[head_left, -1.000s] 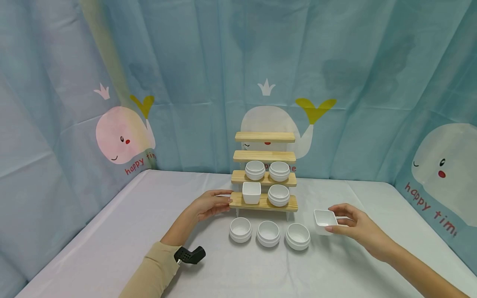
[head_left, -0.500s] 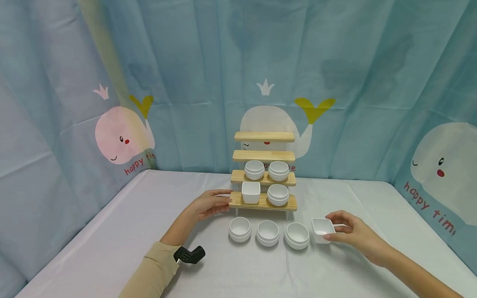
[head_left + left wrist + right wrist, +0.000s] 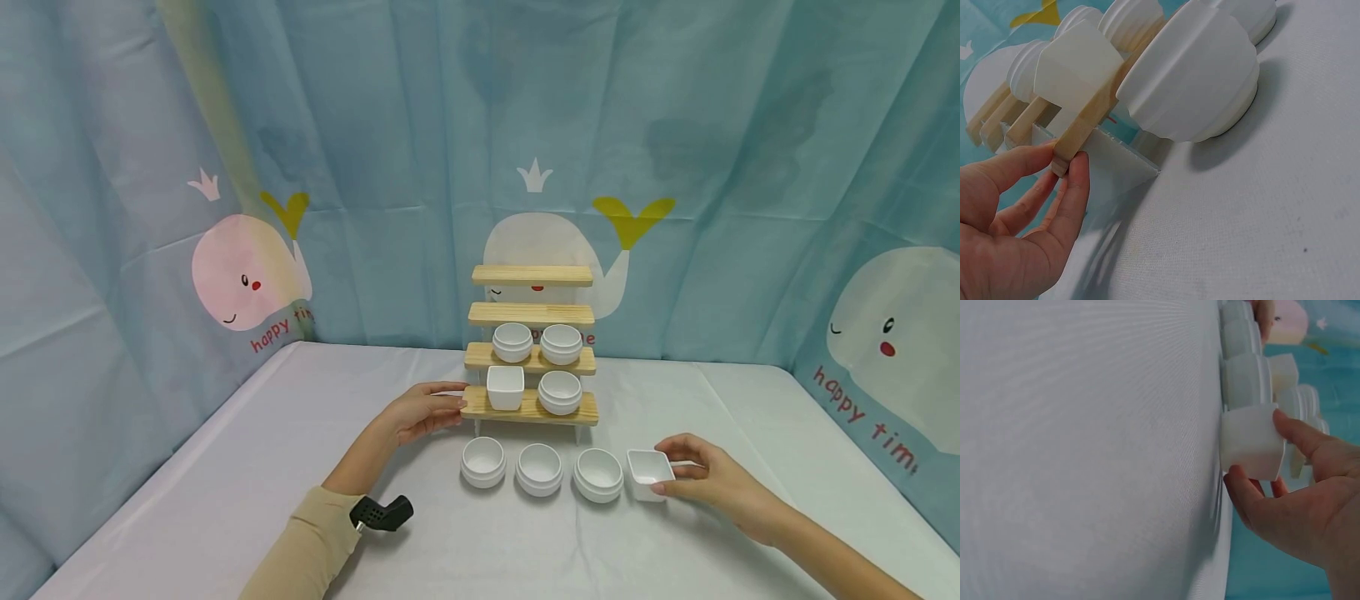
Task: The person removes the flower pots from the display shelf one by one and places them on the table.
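My left hand (image 3: 427,412) pinches the left end of the lowest plank of a tiered wooden stand (image 3: 532,315), thumb on one face and fingers on the other in the left wrist view. My right hand (image 3: 708,477) grips a small square white bowl (image 3: 649,475) between thumb and fingers. That bowl is upright at the right end of a row, right beside a round white bowl (image 3: 598,475). Two more round bowls, a middle one (image 3: 539,469) and a left one (image 3: 483,462), continue the row. Another square bowl (image 3: 506,388) sits on the lowest plank, next to a round bowl (image 3: 560,392).
The third plank down carries two round bowls, one left (image 3: 513,342) and one right (image 3: 561,344). A white cloth covers the table (image 3: 420,542). Behind the stand hangs a blue curtain (image 3: 390,167) with whale prints. A black device (image 3: 382,512) juts from the left sleeve.
My right hand has brought the square bowl toward me, down and slightly left, into line with the row of round bowls. The left hand has kept its hold on the stand.
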`<state>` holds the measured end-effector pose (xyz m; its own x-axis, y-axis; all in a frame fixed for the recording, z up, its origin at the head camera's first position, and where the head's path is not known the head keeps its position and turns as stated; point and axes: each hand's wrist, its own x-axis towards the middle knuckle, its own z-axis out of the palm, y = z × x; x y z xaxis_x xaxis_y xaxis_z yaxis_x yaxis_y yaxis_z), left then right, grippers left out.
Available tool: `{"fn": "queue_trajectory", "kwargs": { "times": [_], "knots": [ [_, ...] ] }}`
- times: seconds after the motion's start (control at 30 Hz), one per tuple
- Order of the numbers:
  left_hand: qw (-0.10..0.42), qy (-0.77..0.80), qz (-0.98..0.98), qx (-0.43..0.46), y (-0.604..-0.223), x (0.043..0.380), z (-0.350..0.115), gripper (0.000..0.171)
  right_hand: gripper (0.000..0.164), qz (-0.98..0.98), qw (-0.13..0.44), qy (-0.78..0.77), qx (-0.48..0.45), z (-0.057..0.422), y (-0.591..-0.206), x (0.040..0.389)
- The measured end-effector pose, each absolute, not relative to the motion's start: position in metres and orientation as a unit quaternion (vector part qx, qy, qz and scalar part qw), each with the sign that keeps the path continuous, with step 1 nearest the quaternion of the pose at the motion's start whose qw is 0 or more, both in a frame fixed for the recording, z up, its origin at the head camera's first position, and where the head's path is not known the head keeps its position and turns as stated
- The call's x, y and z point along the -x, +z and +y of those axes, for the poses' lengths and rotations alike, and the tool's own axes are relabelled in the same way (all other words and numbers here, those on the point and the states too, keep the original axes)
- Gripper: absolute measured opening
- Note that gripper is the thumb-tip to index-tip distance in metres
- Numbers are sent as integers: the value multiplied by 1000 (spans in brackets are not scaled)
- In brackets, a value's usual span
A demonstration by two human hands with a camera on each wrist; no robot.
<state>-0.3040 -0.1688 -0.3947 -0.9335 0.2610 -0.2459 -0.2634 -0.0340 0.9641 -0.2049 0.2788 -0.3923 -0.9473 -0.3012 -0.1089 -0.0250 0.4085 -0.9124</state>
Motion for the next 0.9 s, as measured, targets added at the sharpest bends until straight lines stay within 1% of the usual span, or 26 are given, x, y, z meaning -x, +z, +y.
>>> {"fn": "queue_trajectory", "kwargs": {
  "times": [0.37, 0.57, 0.9],
  "knots": [
    [183, 721, 668, -7, -395, 305, -169, 56, 65, 833, 143, -525, 97, 280, -391, 206],
    [184, 723, 665, -5, -395, 305, -169, 55, 68, 854, 123, -495, 101, 280, -384, 208],
    [184, 722, 667, -7, -396, 306, -169, 55, 68, 852, 94, -499, 129, 278, -363, 216]
  ]
}}
